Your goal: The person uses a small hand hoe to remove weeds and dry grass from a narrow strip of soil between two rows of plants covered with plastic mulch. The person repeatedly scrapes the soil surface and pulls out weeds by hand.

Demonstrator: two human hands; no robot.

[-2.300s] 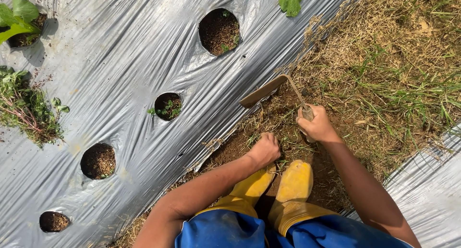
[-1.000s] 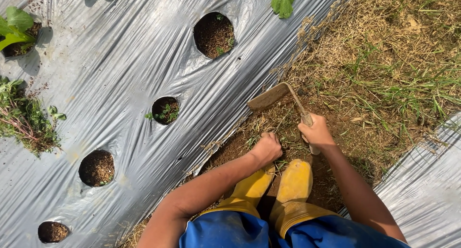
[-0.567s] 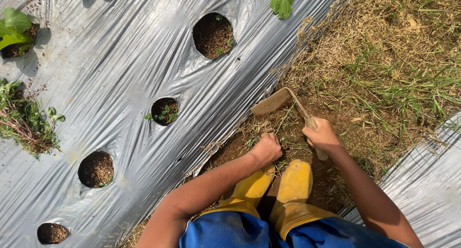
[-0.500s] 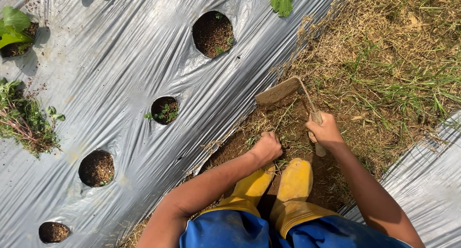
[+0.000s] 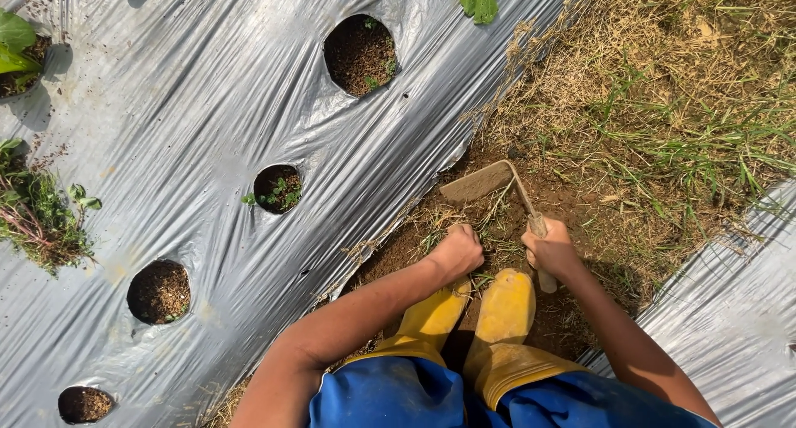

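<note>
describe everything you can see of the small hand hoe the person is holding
The small hand hoe with a flat brownish metal blade has a thin bent metal neck running back to a pale wooden handle. The right hand is closed around that handle, hiding most of it; its butt pokes out below the fist. The blade looks dull and soil-stained, lying tilted on the bare brown soil beside the edge of the silver plastic mulch sheet. The left hand does not touch it.

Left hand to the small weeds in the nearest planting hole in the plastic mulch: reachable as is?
Probably yes. The left hand rests on bare soil beside the mulch sheet edge, and the weedy hole lies just up-left across flat plastic with nothing between. The hand looks closed on grass, though.
</note>
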